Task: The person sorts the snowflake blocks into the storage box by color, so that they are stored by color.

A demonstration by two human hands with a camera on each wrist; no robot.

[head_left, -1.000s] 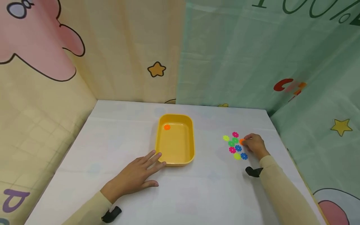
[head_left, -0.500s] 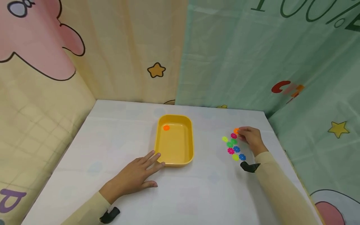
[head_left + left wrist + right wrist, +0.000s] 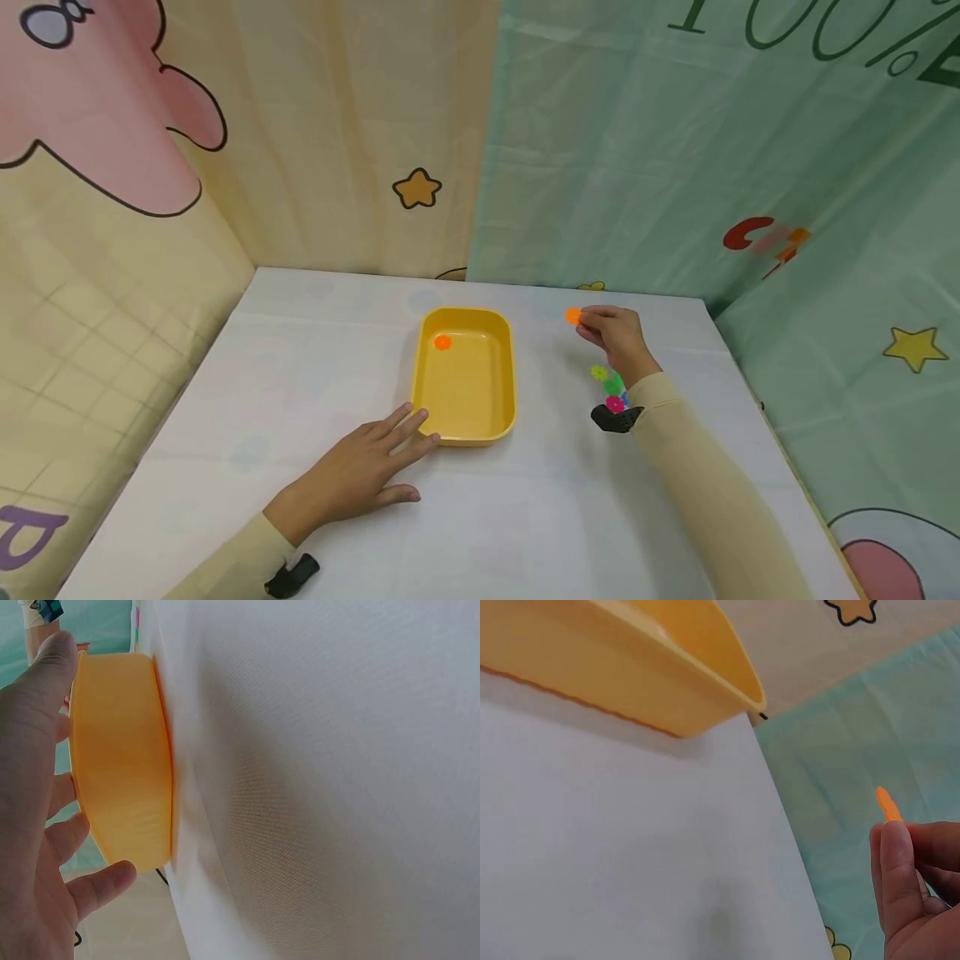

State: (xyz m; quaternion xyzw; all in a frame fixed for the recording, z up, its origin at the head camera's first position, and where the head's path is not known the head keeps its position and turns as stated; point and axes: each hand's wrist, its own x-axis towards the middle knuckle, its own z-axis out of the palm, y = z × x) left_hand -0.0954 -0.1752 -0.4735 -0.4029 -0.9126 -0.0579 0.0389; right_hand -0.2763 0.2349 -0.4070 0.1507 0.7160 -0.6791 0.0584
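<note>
A thin orange flower-shaped piece (image 3: 573, 316) is pinched between the thumb and fingers of my right hand (image 3: 617, 333), raised above the table to the right of the tray. In the right wrist view the orange piece (image 3: 887, 804) shows edge-on at the fingertips. The yellow tray (image 3: 465, 417) stands mid-table, with another orange flower piece (image 3: 443, 342) lying inside near its far left corner. My left hand (image 3: 352, 471) rests against the tray's near left corner, fingers spread. The left wrist view shows these fingers along the tray's rim (image 3: 78, 750).
Loose flower pieces lie right of the tray: yellow-green (image 3: 599, 372), green (image 3: 613, 385) and pink (image 3: 615, 404), partly hidden by my right wrist and its black strap (image 3: 617, 418). Printed curtains (image 3: 360, 133) hang behind and beside the white table (image 3: 480, 525).
My right hand has lifted the orange flower piece from the cluster and carried it left and away, toward the tray. The left hand stays at the tray's corner.
</note>
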